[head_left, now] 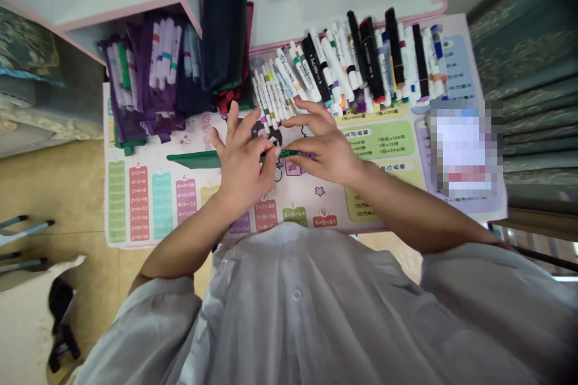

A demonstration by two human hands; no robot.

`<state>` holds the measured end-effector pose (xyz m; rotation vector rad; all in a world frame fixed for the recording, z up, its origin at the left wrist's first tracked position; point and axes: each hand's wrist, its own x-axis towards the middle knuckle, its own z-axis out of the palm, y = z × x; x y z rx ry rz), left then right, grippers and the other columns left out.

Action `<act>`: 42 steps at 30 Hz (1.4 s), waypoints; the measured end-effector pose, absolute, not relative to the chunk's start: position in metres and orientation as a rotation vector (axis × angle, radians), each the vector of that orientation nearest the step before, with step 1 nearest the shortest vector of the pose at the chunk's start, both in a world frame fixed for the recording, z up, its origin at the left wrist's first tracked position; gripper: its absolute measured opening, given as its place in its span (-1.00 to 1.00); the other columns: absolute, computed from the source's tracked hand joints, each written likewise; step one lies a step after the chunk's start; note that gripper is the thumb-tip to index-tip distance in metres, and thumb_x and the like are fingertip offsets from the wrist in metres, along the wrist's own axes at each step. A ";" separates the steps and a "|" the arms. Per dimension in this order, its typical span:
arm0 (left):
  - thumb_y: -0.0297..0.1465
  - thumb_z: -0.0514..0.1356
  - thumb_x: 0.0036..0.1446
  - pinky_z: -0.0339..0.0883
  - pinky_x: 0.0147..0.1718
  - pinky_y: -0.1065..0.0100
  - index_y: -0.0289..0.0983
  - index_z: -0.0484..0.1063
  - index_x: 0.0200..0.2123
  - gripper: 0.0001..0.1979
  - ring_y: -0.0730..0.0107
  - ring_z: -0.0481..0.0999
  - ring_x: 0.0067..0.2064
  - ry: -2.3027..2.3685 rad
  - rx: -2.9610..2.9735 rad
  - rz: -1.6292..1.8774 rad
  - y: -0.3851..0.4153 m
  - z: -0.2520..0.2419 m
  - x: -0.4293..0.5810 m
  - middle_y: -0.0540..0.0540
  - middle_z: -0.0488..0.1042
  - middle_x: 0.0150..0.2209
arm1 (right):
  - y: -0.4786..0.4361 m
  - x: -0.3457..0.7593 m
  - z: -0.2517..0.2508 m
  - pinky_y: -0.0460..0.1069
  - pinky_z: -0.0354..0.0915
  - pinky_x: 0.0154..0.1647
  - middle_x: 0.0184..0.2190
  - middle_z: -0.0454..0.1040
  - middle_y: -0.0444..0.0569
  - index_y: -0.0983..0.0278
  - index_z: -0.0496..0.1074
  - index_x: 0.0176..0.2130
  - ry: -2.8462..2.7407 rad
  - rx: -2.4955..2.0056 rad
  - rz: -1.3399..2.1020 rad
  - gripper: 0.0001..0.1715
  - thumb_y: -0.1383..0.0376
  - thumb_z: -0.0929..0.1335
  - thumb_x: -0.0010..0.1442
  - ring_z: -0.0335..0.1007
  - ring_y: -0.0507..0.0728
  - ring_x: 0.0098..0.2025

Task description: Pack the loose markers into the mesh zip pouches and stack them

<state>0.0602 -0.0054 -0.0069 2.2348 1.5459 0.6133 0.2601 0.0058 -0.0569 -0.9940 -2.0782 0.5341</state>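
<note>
Shirt cloth (293, 313), pale and buttoned, fills the bottom of my view, with both bare forearms reaching up from it over a printed mat (153, 204) of coloured number tables. The left hand (244, 159) lies on the right end of a flat green strip (192, 159), apparently a narrow cloth sleeve lying across the mat. Its thumb and forefinger are pinched together there and the other fingers are splayed upward. The right hand (327, 153) meets it from the other side, thumb and fingertips closed on a green marker (289, 153), which lies level between the two hands just above the mat. I judge the marker light, stiff and smooth, likely to roll if let go, and best taken around the middle of the barrel. The strip looks limp and would need holding near its open end. Beyond the fingers, loose markers (352, 66) lie packed side by side in a fan along the far edge. To the left, purple pouches (139, 72) hold more pens in slots. Between the two groups stands a stack of dark folded cloth (223, 24), against a pink-trimmed shelf (112, 12).
</note>
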 end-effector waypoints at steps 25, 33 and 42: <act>-0.18 0.12 0.21 -0.40 0.32 -0.34 -0.19 0.34 -0.51 -0.71 -0.07 -0.12 0.44 1.554 2.175 0.678 -0.005 -0.006 0.057 0.03 0.27 0.30 | 0.006 0.264 -0.050 0.44 0.01 0.34 0.07 0.41 -0.10 0.09 0.54 -0.35 -2.117 -1.060 0.552 -0.79 0.06 0.38 0.21 0.01 0.41 0.36; -0.12 0.14 0.20 -0.45 0.35 -0.25 -0.14 0.38 -0.49 -0.70 -0.02 -0.13 0.45 1.554 2.132 0.695 -0.006 -0.007 0.056 0.09 0.29 0.29 | 0.006 0.264 -0.051 0.44 0.01 0.34 0.06 0.41 -0.11 0.07 0.55 -0.34 -2.112 -1.047 0.552 -0.77 0.01 0.39 0.19 0.03 0.40 0.35; -0.08 0.14 0.19 -0.46 0.36 -0.26 -0.14 0.35 -0.52 -0.67 -0.03 -0.14 0.44 1.569 2.128 0.708 -0.003 -0.007 0.051 0.13 0.28 0.29 | 0.009 0.268 -0.051 0.44 -0.08 0.38 0.06 0.41 -0.10 0.05 0.55 -0.33 -2.099 -1.070 0.552 -0.72 -0.05 0.38 0.18 0.01 0.41 0.36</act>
